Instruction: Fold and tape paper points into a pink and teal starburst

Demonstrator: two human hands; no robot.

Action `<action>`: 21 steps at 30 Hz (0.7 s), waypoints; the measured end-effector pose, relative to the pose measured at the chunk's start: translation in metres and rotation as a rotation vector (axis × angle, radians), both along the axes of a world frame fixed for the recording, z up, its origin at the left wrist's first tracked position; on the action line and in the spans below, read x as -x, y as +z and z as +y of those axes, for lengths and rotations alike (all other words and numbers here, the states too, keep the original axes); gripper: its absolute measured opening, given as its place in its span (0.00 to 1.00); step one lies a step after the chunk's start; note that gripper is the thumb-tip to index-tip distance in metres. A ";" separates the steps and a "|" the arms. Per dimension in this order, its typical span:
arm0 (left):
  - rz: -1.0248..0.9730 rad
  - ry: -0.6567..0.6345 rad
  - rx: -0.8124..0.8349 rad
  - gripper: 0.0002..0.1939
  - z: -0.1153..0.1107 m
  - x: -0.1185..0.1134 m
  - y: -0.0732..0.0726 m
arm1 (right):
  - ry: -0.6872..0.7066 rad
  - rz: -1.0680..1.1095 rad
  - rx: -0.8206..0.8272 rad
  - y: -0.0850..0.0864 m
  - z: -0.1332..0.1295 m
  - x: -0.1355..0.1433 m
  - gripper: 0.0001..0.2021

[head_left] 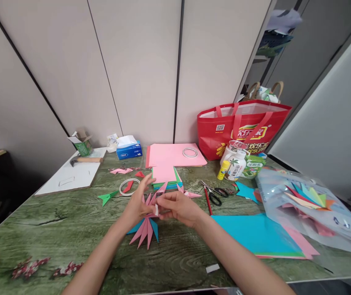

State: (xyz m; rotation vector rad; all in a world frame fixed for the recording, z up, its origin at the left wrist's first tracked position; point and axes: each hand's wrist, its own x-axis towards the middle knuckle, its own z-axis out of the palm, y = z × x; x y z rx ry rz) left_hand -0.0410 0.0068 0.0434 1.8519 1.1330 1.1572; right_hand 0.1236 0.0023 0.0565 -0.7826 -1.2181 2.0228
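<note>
A folded-paper star (144,233) with pink points and some blue ones lies on the table under my hands. My left hand (137,203) curls around its upper part, the thumb and fingers bent on the pink paper. From the right, my right hand (180,208) pinches a small white strip (156,210) close to my left thumb. Exactly how the strip meets the paper is hidden by the fingers. More pink folded points (191,194) stick out beyond my right hand.
Behind the hands lie square paper sheets (163,174) and a pink stack (169,155). Scissors (215,194), a red pencil (208,200), a glue stick (223,170) and blue sheets (255,235) are to the right. A tape roll (121,189) and hammer (86,160) are left.
</note>
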 end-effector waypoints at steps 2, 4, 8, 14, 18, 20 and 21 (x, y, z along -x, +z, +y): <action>0.004 0.009 0.001 0.45 0.000 0.003 -0.003 | -0.009 0.026 0.022 0.002 -0.001 0.003 0.16; -0.008 0.029 0.005 0.44 0.000 0.005 -0.006 | -0.010 0.030 0.001 0.004 -0.001 0.004 0.16; -0.026 0.092 0.023 0.41 0.000 0.008 -0.005 | -0.044 0.026 -0.095 0.003 0.004 0.007 0.14; 0.089 0.334 0.077 0.28 -0.008 0.026 -0.005 | -0.407 -0.182 -0.463 -0.019 0.009 0.006 0.09; 0.275 0.477 0.087 0.25 -0.015 0.043 -0.020 | -0.198 -0.648 -0.900 -0.042 -0.001 0.007 0.35; 0.362 0.505 0.108 0.25 -0.018 0.048 -0.027 | -0.126 -0.793 -0.997 -0.050 -0.003 0.010 0.39; 0.395 0.510 0.122 0.25 -0.020 0.049 -0.029 | -0.118 -0.811 -0.998 -0.053 -0.003 0.011 0.38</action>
